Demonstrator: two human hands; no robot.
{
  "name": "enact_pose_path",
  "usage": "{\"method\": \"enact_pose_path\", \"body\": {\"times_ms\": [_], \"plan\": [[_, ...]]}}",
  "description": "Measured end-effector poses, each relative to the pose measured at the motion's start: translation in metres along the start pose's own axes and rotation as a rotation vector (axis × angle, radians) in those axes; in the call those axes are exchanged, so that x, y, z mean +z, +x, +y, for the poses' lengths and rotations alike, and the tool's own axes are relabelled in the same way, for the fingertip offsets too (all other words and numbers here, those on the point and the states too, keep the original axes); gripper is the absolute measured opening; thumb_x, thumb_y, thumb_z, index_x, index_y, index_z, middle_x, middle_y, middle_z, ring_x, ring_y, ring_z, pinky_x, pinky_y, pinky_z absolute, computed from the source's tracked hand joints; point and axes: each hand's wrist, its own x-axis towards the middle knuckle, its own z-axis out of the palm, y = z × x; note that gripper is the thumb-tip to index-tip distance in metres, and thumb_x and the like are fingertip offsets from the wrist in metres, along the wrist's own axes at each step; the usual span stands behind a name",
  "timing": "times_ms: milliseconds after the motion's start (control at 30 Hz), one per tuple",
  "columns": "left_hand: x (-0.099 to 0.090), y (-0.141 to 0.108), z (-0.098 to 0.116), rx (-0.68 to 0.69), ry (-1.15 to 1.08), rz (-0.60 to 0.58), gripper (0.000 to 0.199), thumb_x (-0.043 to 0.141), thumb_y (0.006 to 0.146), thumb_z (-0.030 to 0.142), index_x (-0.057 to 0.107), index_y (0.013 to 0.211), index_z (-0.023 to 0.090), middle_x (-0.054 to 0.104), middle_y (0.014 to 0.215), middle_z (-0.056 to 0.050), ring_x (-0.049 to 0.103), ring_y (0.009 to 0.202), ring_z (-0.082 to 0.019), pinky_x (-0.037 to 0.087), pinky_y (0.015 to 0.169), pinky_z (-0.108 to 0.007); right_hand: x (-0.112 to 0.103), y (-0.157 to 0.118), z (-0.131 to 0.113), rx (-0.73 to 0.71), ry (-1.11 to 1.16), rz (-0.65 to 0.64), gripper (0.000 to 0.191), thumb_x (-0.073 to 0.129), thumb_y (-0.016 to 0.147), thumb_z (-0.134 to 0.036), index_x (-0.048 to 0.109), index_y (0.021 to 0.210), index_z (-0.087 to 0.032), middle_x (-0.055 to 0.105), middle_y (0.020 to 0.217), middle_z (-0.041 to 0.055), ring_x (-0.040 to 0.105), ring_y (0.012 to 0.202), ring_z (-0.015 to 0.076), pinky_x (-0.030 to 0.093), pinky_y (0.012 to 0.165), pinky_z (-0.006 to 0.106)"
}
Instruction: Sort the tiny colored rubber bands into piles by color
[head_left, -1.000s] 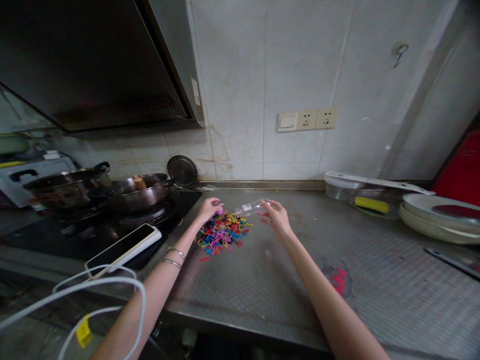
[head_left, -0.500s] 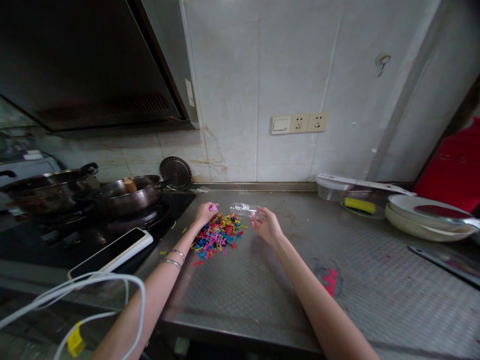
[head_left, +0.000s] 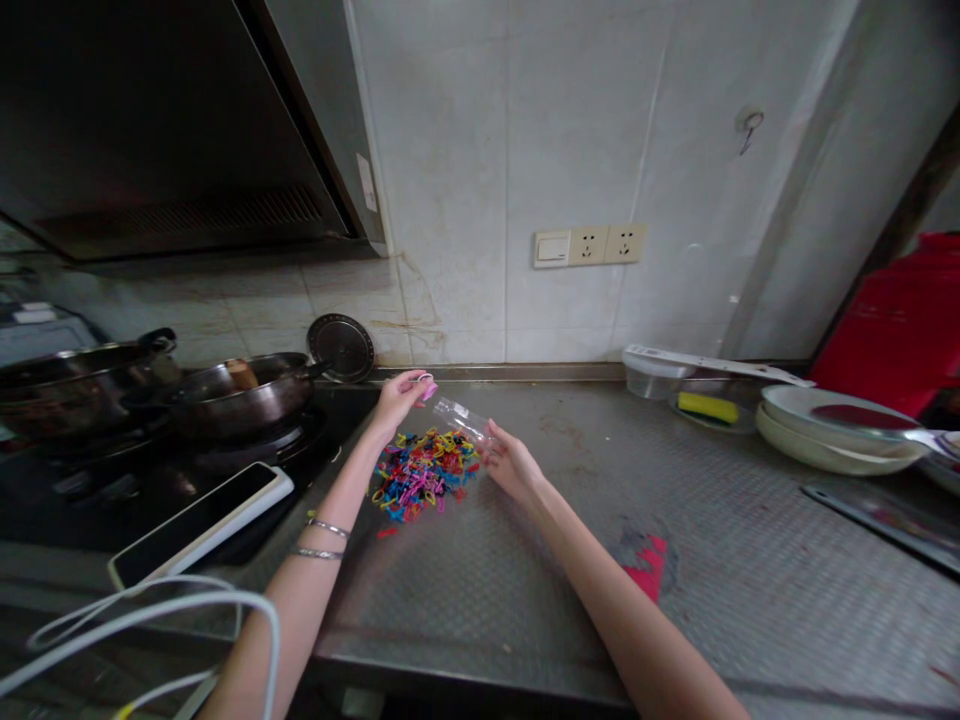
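Observation:
My left hand [head_left: 397,402] pinches a small pink cap [head_left: 429,389] with a pale loop on it, just above the far side of the pile. Closed around the base of a clear plastic bottle [head_left: 457,417] is my right hand [head_left: 514,464]. The bottle lies slanted, its narrow end pointing up and left toward the cap, with a small gap between them. Below both hands a heap of small colourful rubber bands [head_left: 420,475] is spread on the metal counter [head_left: 480,590]. Whether anything is inside the bottle is too blurred to tell.
Left, a white-cased phone-like device [head_left: 199,525] lies by the stove, with a white cable [head_left: 150,625] in front. Pans [head_left: 236,395] stand on the burners. At right are a yellow sponge [head_left: 707,407], stacked bowls [head_left: 832,440] and a dark-edged flat tool [head_left: 874,520].
My left hand has lifted the cap slightly. My right hand has closed on the bottle and tilted its narrow end up toward the cap. The view has shifted a little to the right.

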Motion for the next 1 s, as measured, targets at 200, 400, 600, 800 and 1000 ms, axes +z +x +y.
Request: {"method": "enact_pose_path", "body": {"times_ms": [200,400,600,800,1000], "plan": [[0.015,-0.011,-0.009,-0.028,-0.097,-0.028,0.047,0.065,0.064,0.038,0.056,0.102,0.011,0.065,0.087,-0.009,0.061,0.071,-0.014,0.051,0.062,-0.026,-0.004,0.003,0.004,0.004,0.052,-0.045,0.017,0.057,0.075,-0.028,0.055,0.085,-0.014,0.064,0.082,0.0064,0.059,0.063,0.0103,0.047,0.053,0.018],[0.018,-0.015,-0.006,-0.034,-0.21,-0.052,0.047,0.067,0.065,0.029,0.053,0.107,0.012,0.065,0.092,-0.01,0.061,0.078,-0.015,0.052,0.069,-0.029,-0.002,0.001,0.008,-0.01,0.078,-0.036,0.016,0.057,0.075,-0.022,0.055,0.088,-0.011,0.063,0.087,0.0083,0.061,0.072,0.0114,0.049,0.062,0.019],[0.021,-0.017,-0.006,-0.01,-0.224,-0.119,0.05,0.068,0.062,0.026,0.054,0.108,0.01,0.065,0.094,-0.011,0.061,0.08,-0.017,0.049,0.074,-0.031,-0.001,0.001,0.012,0.0,0.122,-0.019,0.015,0.053,0.076,-0.016,0.054,0.09,-0.011,0.063,0.089,0.0084,0.062,0.074,0.0134,0.05,0.066,0.021],[0.023,-0.017,-0.005,0.053,-0.266,-0.148,0.048,0.069,0.061,0.023,0.056,0.106,0.011,0.064,0.097,-0.011,0.059,0.089,-0.019,0.043,0.084,-0.035,0.002,-0.003,0.013,0.074,0.089,-0.103,0.022,0.048,0.078,-0.016,0.053,0.099,-0.011,0.064,0.093,0.0094,0.062,0.077,0.0152,0.049,0.072,0.027],[0.023,-0.019,-0.002,0.075,-0.281,-0.198,0.045,0.068,0.062,0.022,0.058,0.105,0.012,0.061,0.105,-0.012,0.056,0.096,-0.021,0.041,0.086,-0.036,0.007,-0.008,0.018,0.132,0.056,-0.125,0.025,0.045,0.08,-0.019,0.051,0.102,-0.009,0.065,0.081,0.0105,0.063,0.073,0.0167,0.05,0.07,0.028]]}}
